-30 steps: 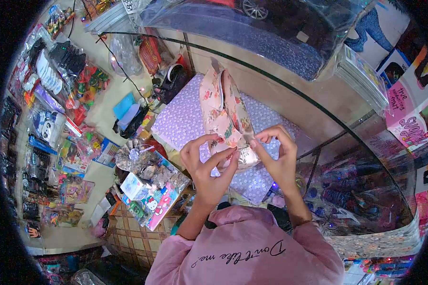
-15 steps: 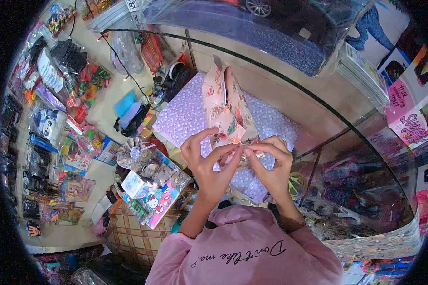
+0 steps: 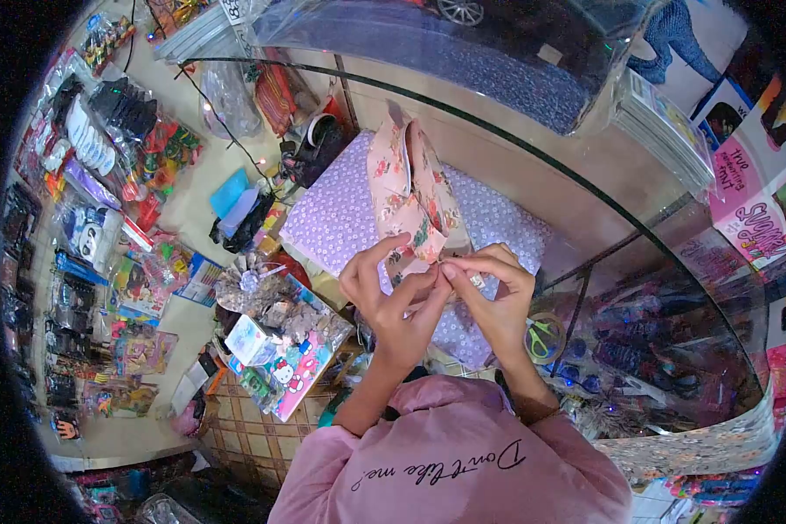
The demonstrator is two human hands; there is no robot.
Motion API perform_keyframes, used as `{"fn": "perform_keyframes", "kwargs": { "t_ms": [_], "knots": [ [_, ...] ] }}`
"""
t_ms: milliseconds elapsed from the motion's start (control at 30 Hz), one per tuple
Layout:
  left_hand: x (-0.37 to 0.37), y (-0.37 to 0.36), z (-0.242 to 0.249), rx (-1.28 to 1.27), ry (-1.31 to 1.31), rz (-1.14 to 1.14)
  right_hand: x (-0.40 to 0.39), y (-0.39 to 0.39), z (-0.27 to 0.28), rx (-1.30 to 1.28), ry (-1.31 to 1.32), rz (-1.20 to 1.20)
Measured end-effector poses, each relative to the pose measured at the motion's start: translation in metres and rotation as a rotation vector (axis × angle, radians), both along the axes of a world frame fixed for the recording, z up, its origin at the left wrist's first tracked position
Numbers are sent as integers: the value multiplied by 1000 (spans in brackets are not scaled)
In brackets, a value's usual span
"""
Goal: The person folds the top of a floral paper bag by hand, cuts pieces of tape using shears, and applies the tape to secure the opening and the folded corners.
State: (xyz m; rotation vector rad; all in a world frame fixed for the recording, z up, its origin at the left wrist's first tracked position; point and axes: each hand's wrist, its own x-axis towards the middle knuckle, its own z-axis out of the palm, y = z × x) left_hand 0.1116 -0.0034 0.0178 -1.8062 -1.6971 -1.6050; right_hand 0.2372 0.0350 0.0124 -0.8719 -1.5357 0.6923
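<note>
A pink floral wrapping (image 3: pixel 421 188), paper by its look, stands folded on a purple floral-patterned surface (image 3: pixel 323 205). Its top gapes in a dark slit, and its near end points toward me. At that near end my left hand (image 3: pixel 391 301) pinches with thumb and index finger, the other fingers curled against the wrapping. My right hand (image 3: pixel 498 288) pinches beside it, the two sets of fingertips touching. Whatever lies between the fingertips is too small to make out. A small whitish bit shows beneath the right fingers.
Green-handled scissors (image 3: pixel 544 339) lie right of my right hand. A Hello Kitty item (image 3: pixel 290 375) sits left, near a grey fluffy decoration (image 3: pixel 251 284). A curved glass edge (image 3: pixel 533 140) arcs across the back and right. Packaged goods (image 3: pixel 140 279) hang at far left.
Both hands stay together at the wrapping's near end; their fingers have shifted slightly. The wrapping's near flap has tilted a little, and the whole view has moved slightly.
</note>
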Motion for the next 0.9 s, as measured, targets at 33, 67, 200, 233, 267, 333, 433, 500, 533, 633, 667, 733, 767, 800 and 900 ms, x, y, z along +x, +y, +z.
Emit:
{"fn": "perform_keyframes", "kwargs": {
  "t_ms": [33,67,200,233,267,333,433,500,533,633,667,733,767,800,900],
  "knots": [
    [0,0,0,1,-4,-4,1,0,1,-1,-15,-3],
    [0,0,0,2,-9,-8,1,0,1,-1,-30,-5],
    [-1,2,-1,31,-9,-8,2,-5,2,-45,14,33],
    [-2,2,-1,30,-6,-10,3,-5,3,-56,21,54],
    [-2,3,-1,28,-2,-13,4,-5,4,-67,29,75],
    [-2,3,-2,31,7,-10,5,-3,6,-78,13,97],
    [-1,3,-3,44,10,8,5,-1,9,-79,-22,102],
    [0,5,-8,52,-9,23,3,2,9,-85,2,110],
    [0,4,-8,49,-11,21,4,3,10,-63,-27,87],
    [0,3,-10,46,-11,20,6,5,13,-17,-103,55],
    [0,3,-10,47,-7,21,8,6,13,-14,-122,70],
    [0,3,-10,52,-5,22,8,6,15,-19,-146,72],
    [0,3,-11,54,-7,21,7,5,17,-26,-151,59],
    [0,3,-12,58,-9,20,6,5,18,-32,-157,46],
    [0,1,-11,66,9,11,5,3,15,10,-235,-10]
  ]
}}
